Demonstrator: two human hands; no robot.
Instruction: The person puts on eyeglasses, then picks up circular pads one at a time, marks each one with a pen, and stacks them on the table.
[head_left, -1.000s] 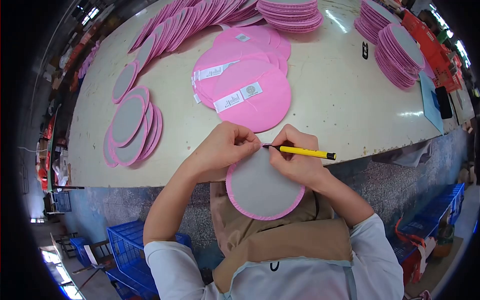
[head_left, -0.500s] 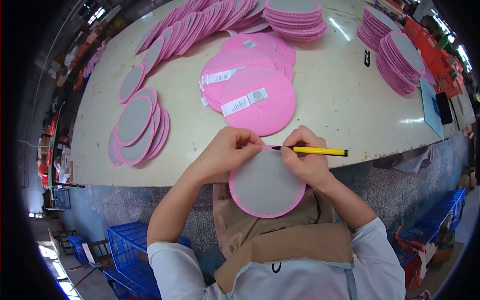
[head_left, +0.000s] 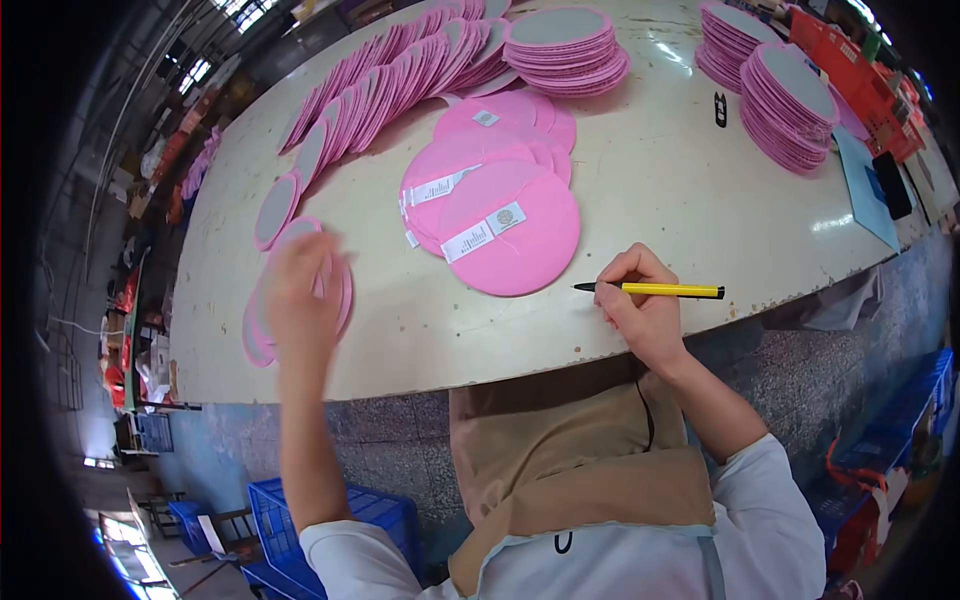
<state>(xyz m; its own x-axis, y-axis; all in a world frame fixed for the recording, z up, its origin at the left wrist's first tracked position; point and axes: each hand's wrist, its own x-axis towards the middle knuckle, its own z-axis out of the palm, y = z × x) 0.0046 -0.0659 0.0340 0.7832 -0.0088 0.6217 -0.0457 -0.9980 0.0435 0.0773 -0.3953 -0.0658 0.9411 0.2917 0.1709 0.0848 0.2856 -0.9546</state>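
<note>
My left hand is over the small pile of grey round pads with pink edging at the table's left. Motion blurs its fingers, so whether it grips a pad there cannot be made out. My right hand pinches a yellow marker pen, uncapped, its dark tip pointing left, just above the table's front edge. Between the hands and farther back lie overlapping pink round pads with white printed labels on top.
Leaning rows of pads and an upright stack fill the back. On the right are more stacks, black thread snips, a red basket and a dark phone. A blue crate stands below the table.
The grey pad that both hands held at the front edge is no longer there. My left hand has swung left to the pile; my right hand has shifted slightly right with the pen.
</note>
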